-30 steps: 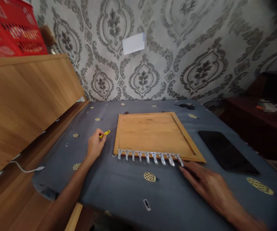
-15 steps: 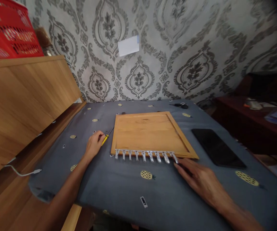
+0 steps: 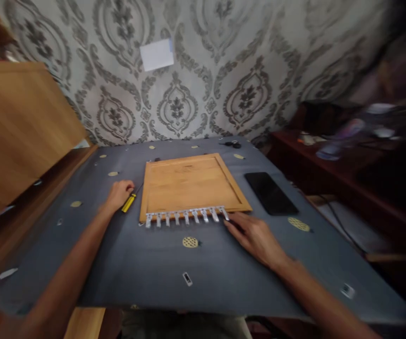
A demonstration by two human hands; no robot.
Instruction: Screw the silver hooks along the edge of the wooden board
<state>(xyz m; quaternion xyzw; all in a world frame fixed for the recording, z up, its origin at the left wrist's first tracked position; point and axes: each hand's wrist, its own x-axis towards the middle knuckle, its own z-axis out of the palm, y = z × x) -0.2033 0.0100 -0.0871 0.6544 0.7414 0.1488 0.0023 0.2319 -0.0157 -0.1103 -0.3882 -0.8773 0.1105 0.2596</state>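
A framed wooden board (image 3: 188, 183) lies flat on the grey patterned cloth (image 3: 146, 273). Several silver metal clips (image 3: 186, 216) form a row along its near edge. My right hand (image 3: 255, 235) is at the right end of that row, thumb and fingertips around the last clip. To the left of the board, my left hand (image 3: 120, 194) rests on the cloth with curled fingers. Beside those fingers lies a screwdriver with a yellow handle (image 3: 129, 203), its shaft pointing toward the board; the handle shows outside the hand.
A black tablet-like slab (image 3: 270, 193) lies right of the board. Dark keys or a similar small item (image 3: 233, 144) sit at the back. A wooden cabinet (image 3: 22, 127) stands left; a dark red table (image 3: 315, 160) with a bottle is at right. White paper (image 3: 156, 54) hangs on the wall.
The view has swung to the right, so everything sits further left. My left hand has come off the yellow handle, which now shows whole. My right hand stays at the end clip.
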